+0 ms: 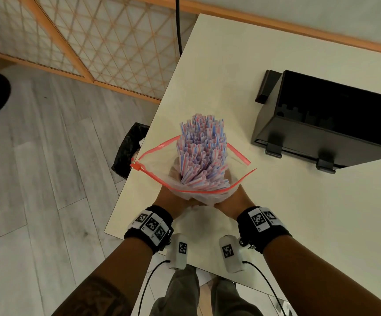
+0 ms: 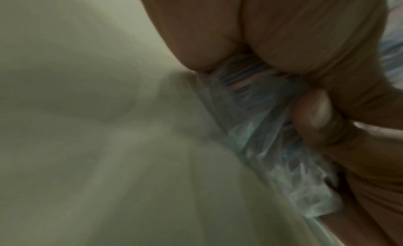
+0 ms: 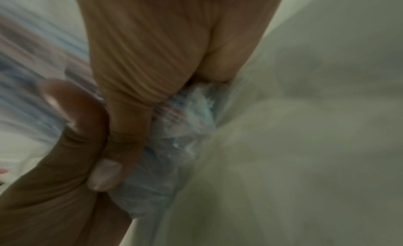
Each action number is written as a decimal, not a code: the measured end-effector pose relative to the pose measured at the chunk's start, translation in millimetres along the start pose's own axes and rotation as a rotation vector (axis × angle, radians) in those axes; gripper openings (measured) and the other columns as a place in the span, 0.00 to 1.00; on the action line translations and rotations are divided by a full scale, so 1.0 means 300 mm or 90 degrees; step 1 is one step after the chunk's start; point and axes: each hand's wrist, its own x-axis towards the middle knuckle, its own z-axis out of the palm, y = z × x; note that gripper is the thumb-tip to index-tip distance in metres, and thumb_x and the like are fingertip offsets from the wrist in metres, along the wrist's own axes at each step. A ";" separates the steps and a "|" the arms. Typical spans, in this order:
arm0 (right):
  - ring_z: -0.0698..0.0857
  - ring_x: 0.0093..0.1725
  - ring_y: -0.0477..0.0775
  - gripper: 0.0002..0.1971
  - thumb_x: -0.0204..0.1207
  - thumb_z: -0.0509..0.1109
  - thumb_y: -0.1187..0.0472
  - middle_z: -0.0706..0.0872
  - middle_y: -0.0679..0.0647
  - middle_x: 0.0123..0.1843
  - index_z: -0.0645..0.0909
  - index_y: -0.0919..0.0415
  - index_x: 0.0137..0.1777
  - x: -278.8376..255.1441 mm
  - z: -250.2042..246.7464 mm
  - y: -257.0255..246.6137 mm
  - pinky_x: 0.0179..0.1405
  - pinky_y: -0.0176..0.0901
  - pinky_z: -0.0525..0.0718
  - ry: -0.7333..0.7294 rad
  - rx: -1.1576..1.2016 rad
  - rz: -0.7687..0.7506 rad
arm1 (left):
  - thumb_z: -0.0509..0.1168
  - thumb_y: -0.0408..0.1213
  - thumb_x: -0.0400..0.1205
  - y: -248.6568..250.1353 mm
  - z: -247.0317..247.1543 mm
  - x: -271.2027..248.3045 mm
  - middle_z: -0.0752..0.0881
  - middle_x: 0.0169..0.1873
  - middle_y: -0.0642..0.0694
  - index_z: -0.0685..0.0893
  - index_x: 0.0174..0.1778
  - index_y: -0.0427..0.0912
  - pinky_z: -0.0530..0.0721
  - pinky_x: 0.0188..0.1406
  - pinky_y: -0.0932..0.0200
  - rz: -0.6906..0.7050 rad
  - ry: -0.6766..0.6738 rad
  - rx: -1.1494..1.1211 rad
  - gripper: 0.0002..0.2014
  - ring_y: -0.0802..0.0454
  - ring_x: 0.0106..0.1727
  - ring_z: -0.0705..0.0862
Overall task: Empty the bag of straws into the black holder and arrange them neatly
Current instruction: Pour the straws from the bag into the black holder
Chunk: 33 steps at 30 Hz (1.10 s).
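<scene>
Both my hands, left hand point(image 1: 173, 201) and right hand point(image 1: 230, 202), clasp the limp, slippery bag point(image 1: 153, 163) low around the light straws point(image 1: 202, 151); holder point(image 1: 335, 124) lies beyond.

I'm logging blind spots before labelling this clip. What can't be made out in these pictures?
- Holder: its right end is cut off by the head view's edge; the inside is too dark to read.
- Bag bottom: hidden in the head view by the straws and both hands.
- Left hand grip: blurred, fingers mostly out of frame.
- Right hand grip: also blurred.
</scene>
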 end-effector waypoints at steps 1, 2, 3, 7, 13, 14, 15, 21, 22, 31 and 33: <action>0.82 0.54 0.20 0.29 0.72 0.81 0.74 0.85 0.52 0.60 0.76 0.69 0.71 0.005 0.004 0.012 0.53 0.17 0.79 0.014 0.033 -0.007 | 0.75 0.34 0.77 -0.011 0.001 0.006 0.70 0.65 0.64 0.62 0.79 0.31 0.60 0.56 0.94 -0.005 -0.022 0.012 0.38 0.47 0.76 0.73; 0.84 0.53 0.21 0.27 0.73 0.80 0.71 0.85 0.53 0.60 0.76 0.70 0.71 0.000 0.010 0.014 0.52 0.18 0.80 0.016 0.050 -0.018 | 0.70 0.49 0.80 -0.013 0.008 0.007 0.66 0.72 0.59 0.57 0.82 0.32 0.51 0.61 0.95 -0.019 -0.050 0.045 0.42 0.44 0.83 0.64; 0.85 0.53 0.23 0.27 0.73 0.79 0.64 0.86 0.53 0.59 0.76 0.68 0.70 -0.003 0.024 0.006 0.52 0.19 0.81 0.011 0.077 -0.024 | 0.63 0.71 0.73 -0.001 0.007 0.005 0.60 0.79 0.54 0.53 0.84 0.34 0.40 0.64 0.94 -0.001 -0.075 0.092 0.55 0.47 0.86 0.58; 0.86 0.43 0.23 0.36 0.55 0.79 0.38 0.89 0.38 0.45 0.78 0.61 0.58 -0.025 0.029 -0.056 0.46 0.19 0.80 0.028 0.111 -0.008 | 0.29 0.92 0.36 0.037 -0.005 -0.011 0.52 0.87 0.45 0.46 0.83 0.46 0.28 0.64 0.87 0.011 -0.066 0.259 0.79 0.47 0.88 0.52; 0.88 0.41 0.31 0.19 0.68 0.81 0.59 0.91 0.41 0.39 0.79 0.63 0.53 -0.040 0.045 -0.069 0.42 0.31 0.86 0.040 0.198 0.016 | 0.83 0.42 0.68 -0.005 -0.032 -0.026 0.84 0.65 0.43 0.77 0.74 0.38 0.80 0.56 0.69 -0.157 -0.009 0.047 0.39 0.48 0.66 0.85; 0.88 0.39 0.34 0.27 0.57 0.86 0.50 0.89 0.43 0.37 0.79 0.59 0.51 -0.051 0.053 -0.099 0.41 0.35 0.86 0.044 0.205 0.007 | 0.84 0.34 0.66 0.002 -0.043 -0.036 0.87 0.56 0.48 0.81 0.69 0.39 0.81 0.45 0.70 -0.166 -0.011 0.030 0.34 0.54 0.54 0.87; 0.89 0.38 0.35 0.32 0.51 0.89 0.45 0.89 0.43 0.38 0.79 0.58 0.50 -0.060 0.061 -0.118 0.39 0.35 0.87 0.041 0.222 0.001 | 0.84 0.31 0.66 0.022 -0.050 -0.046 0.87 0.50 0.52 0.82 0.64 0.41 0.80 0.41 0.71 -0.158 -0.024 0.018 0.30 0.59 0.47 0.86; 0.83 0.28 0.33 0.10 0.68 0.77 0.61 0.84 0.39 0.23 0.79 0.57 0.31 -0.095 0.087 -0.214 0.32 0.26 0.81 0.112 0.240 -0.026 | 0.72 0.16 0.75 0.267 -0.137 -0.034 0.86 0.35 0.53 0.88 0.43 0.37 0.86 0.44 0.66 -0.024 -0.211 0.088 0.11 0.59 0.43 0.86; 0.82 0.27 0.33 0.10 0.63 0.76 0.57 0.83 0.38 0.21 0.77 0.56 0.28 -0.103 0.081 -0.247 0.32 0.24 0.79 0.132 0.245 -0.035 | 0.72 0.18 0.77 0.329 -0.148 -0.030 0.85 0.41 0.49 0.86 0.53 0.33 0.86 0.53 0.61 -0.009 -0.233 0.096 0.12 0.55 0.49 0.84; 0.87 0.54 0.58 0.13 0.68 0.79 0.63 0.90 0.58 0.53 0.90 0.59 0.54 -0.084 0.013 -0.461 0.62 0.58 0.83 0.202 0.638 -0.192 | 0.37 0.86 0.56 0.839 -0.085 0.009 0.86 0.33 0.57 0.78 0.41 0.50 0.79 0.44 0.65 0.095 -0.139 0.202 0.45 0.59 0.39 0.85; 0.85 0.55 0.59 0.15 0.70 0.78 0.63 0.87 0.61 0.55 0.88 0.61 0.58 -0.070 -0.026 -0.503 0.64 0.60 0.81 0.185 0.720 -0.221 | 0.31 0.84 0.60 0.911 -0.047 0.056 0.84 0.36 0.46 0.78 0.41 0.39 0.78 0.47 0.54 0.077 -0.113 0.307 0.51 0.48 0.40 0.82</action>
